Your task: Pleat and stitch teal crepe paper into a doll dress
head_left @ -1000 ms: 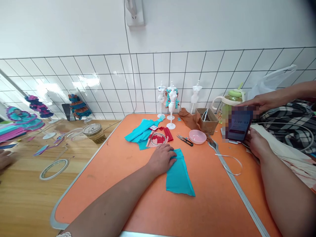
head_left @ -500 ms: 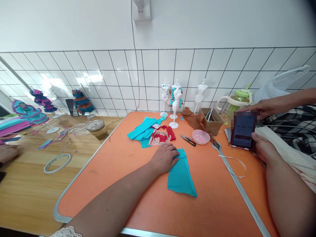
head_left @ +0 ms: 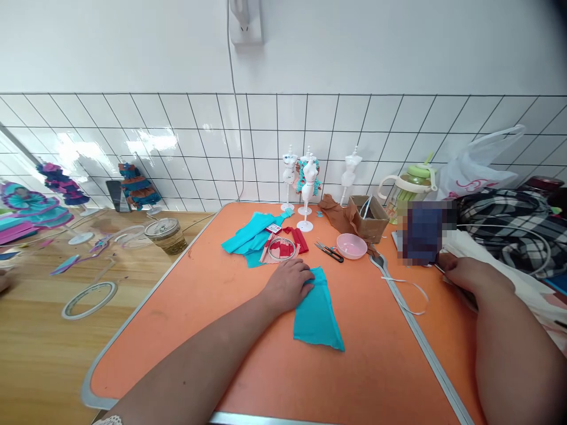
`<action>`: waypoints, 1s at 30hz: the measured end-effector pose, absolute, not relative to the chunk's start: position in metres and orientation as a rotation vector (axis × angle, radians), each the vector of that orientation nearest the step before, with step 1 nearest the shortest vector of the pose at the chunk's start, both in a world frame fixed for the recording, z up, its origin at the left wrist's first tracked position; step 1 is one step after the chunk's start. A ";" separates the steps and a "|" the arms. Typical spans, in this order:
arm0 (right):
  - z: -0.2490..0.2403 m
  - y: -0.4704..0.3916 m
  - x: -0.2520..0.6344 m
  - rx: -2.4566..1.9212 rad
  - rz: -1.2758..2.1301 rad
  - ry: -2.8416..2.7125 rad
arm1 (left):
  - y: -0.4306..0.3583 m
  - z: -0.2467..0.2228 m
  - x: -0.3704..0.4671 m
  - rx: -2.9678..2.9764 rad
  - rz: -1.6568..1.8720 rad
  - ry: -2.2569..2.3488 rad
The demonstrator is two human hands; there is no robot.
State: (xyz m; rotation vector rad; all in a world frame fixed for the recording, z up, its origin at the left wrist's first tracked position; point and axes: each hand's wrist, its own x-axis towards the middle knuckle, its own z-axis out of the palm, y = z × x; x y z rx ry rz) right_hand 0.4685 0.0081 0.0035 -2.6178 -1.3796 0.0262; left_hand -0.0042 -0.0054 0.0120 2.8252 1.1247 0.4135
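Note:
My left hand [head_left: 290,286] rests on the orange table, its fingers on the upper left edge of a turquoise cloth piece [head_left: 318,316]. At the right, my right hand [head_left: 472,277] is closed round something dark and flat that is mostly hidden, beside a dark, partly blurred phone [head_left: 424,233]. More turquoise cloth [head_left: 252,236] lies beyond my left hand, next to red cloth [head_left: 300,239] and a metal ring [head_left: 282,248]. Black-handled snips [head_left: 330,252] lie beside a pink bowl [head_left: 352,246].
Small white mannequins [head_left: 309,189] stand near the tiled wall. A cardboard box [head_left: 370,218], brown cloth [head_left: 336,213] and a green-lidded jug [head_left: 410,189] are at the back right. On the wooden table are a lidded jar [head_left: 166,236] and a tape roll [head_left: 89,300]; a person's hand [head_left: 4,280] shows at the left edge.
The other hand and forearm above the phone have left the view. My right hand has come off the phone's edge. The view has shifted slightly right; my left hand stays on the cloth.

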 end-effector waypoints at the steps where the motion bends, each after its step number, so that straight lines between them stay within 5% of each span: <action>1: 0.007 0.007 0.466 -2.684 0.163 -1.340 | -0.005 0.012 -0.004 2.826 0.413 1.125; 3: 0.017 0.003 0.460 -2.802 0.358 -1.227 | -0.005 0.011 -0.004 2.829 0.410 1.130; 7: 0.046 -0.004 0.436 -2.748 0.005 -1.147 | -0.004 0.008 -0.004 2.833 0.426 1.135; 11: 0.061 -0.009 0.371 -2.276 -0.168 -1.518 | -0.001 0.003 -0.004 2.828 0.465 1.120; 18: 0.022 -0.014 0.242 -1.340 0.216 -2.355 | 0.002 -0.003 -0.004 2.829 0.530 1.140; 30: 0.001 -0.013 0.230 -1.347 0.161 -2.586 | -0.001 0.002 -0.001 2.857 0.535 1.142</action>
